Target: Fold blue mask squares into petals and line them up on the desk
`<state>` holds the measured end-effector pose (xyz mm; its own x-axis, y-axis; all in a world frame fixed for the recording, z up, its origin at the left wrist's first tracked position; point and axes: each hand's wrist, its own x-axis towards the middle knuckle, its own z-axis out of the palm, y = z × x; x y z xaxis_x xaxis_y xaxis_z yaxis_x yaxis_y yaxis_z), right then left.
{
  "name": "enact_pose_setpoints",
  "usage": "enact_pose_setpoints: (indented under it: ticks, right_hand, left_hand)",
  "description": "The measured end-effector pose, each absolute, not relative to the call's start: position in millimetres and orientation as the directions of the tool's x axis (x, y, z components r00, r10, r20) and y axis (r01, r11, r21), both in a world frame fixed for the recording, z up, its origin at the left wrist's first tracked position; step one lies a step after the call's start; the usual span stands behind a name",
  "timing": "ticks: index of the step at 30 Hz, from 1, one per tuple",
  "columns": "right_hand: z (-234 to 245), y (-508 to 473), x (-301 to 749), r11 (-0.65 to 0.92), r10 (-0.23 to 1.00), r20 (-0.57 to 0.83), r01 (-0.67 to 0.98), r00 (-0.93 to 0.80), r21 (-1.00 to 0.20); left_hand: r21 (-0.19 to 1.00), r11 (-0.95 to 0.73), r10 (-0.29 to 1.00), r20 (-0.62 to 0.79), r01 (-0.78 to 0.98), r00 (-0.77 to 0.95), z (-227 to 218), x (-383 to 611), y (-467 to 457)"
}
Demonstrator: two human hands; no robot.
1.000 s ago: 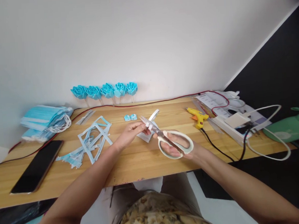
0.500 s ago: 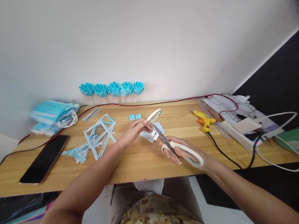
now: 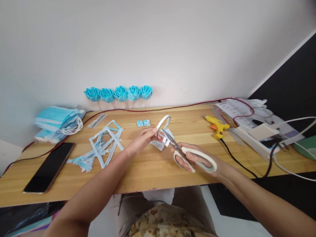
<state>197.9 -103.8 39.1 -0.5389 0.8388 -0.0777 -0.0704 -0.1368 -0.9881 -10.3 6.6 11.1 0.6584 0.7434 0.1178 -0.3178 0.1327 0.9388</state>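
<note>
My left hand (image 3: 143, 140) pinches a thin white strip (image 3: 163, 123) that curls up into a loop above the wooden desk (image 3: 140, 170). My right hand (image 3: 196, 159) grips white-handled scissors (image 3: 189, 156), fingers through the handles. The blades point up-left and meet the strip just beside my left fingertips. Small white and pale blue cut pieces (image 3: 162, 141) lie on the desk under the blades. Two tiny blue pieces (image 3: 143, 123) sit just behind them.
Five blue fabric roses (image 3: 118, 93) lean on the wall. A stack of blue face masks (image 3: 56, 120) and cut mask scraps (image 3: 100, 146) lie left, with a black phone (image 3: 49, 167). A yellow glue gun (image 3: 216, 125), cables and a power strip (image 3: 256, 135) crowd the right.
The strip has curled from a straighter piece into a loop. Both hands have shifted slightly right and lower, and the scissors now sit further down the strip. The camera view also moved a little.
</note>
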Motion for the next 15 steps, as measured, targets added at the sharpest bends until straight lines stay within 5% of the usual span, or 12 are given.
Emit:
enact_pose_setpoints:
  ticks: [15]
  right_hand:
    - [37.3,-100.7,197.8,-0.144,0.809,-0.044,-0.124,-0.587,-0.982]
  left_hand:
    - [0.967,0.1,0.685,0.104,-0.235,0.721,6.0,-14.3,6.1]
